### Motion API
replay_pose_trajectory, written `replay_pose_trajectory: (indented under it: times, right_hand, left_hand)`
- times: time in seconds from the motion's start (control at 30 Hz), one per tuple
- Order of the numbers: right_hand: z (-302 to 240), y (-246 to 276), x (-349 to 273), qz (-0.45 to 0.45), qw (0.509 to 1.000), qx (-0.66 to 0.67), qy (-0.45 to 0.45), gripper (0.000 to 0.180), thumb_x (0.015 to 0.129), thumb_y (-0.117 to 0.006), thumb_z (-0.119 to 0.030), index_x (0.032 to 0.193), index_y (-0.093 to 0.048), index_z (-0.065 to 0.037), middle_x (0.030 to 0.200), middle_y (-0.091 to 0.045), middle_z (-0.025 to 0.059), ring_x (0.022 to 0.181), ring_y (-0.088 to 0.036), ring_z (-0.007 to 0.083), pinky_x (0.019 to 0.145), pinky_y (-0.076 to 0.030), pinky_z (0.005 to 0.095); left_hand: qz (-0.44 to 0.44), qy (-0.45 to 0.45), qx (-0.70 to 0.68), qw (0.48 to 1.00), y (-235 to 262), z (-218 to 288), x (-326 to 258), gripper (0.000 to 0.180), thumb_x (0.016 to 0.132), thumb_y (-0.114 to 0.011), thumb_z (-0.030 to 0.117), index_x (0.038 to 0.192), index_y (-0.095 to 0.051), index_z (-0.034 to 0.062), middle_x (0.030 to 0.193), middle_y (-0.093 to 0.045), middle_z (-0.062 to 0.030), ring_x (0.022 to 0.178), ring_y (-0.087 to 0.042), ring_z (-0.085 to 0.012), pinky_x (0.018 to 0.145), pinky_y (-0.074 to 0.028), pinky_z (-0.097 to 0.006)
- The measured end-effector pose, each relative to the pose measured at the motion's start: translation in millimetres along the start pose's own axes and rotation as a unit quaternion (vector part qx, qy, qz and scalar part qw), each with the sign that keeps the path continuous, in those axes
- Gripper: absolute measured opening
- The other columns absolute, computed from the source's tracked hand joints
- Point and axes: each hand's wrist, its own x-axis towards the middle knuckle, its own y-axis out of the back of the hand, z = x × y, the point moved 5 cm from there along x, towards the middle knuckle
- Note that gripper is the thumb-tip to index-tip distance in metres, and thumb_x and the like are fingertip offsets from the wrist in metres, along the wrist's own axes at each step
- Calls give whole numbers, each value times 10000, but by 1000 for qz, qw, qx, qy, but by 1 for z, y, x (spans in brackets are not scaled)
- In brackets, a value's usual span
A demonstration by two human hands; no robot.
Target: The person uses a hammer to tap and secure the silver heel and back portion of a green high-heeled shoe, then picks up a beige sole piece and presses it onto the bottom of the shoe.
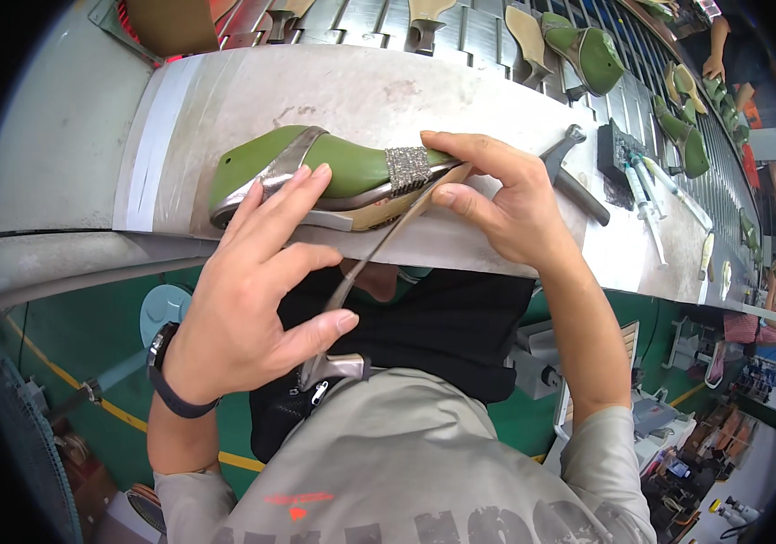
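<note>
A green shoe last [349, 172] lies on its side on the bench, with a silver strap across its left part and a glittery band [408, 170] near its right end. My left hand [256, 281] rests spread fingertips on the silver strap, its thumb held apart. Between the thumb and index finger of my right hand [506, 195] is one end of a thin sole [377, 249], seen almost edge-on. The sole slants down toward my body, and a silver heel [344, 366] shows at its lower end. My right index finger also touches the last's right tip.
A hammer [578, 186] lies right of my right hand. Beyond it are a dark block [621, 154] and several syringe-like tubes [651, 195]. Along the far side, a slatted conveyor [370, 23] carries soles and more green lasts [596, 59]. Other people work at the far right.
</note>
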Motion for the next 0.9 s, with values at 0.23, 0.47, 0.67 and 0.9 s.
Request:
replay_pose_trajectory:
  times: [0.23,0.47,0.67,0.9]
  right_hand:
    - [0,-5,9,-23,999,-10,32,507,910,-851,-241,1361,-733,-42,1263,-766,172,1051,-764,279,931,-597,365]
    - [6,-7,11,-24,999,-13,39,476,927,-824,-217,1363,-736,-51,1270,-765,170,1069,-765,283,929,-615,372]
    - [7,-5,15,0,997,-22,72,417,918,-828,-187,1308,-769,-51,1187,-794,149,1035,-774,300,895,-620,366]
    - [9,0,27,-58,997,45,-28,387,879,-880,-161,1232,-797,-26,1010,-806,141,868,-765,214,818,-602,318]
  left_hand:
    - [8,6,9,1000,5,5,4,411,790,-880,228,1102,-748,-6,1632,-481,-284,1548,-431,-446,1284,-254,-620]
    - [19,-8,66,998,4,3,24,250,782,-876,107,955,-737,-9,1546,-561,-284,1453,-533,-457,1237,-378,-593]
    - [68,-21,129,989,-3,7,35,204,768,-868,71,855,-710,-24,1444,-635,-280,1329,-640,-445,1141,-511,-551]
    - [98,-24,140,985,-2,1,37,207,741,-860,38,811,-681,-38,1392,-682,-248,1259,-698,-414,1075,-571,-523]
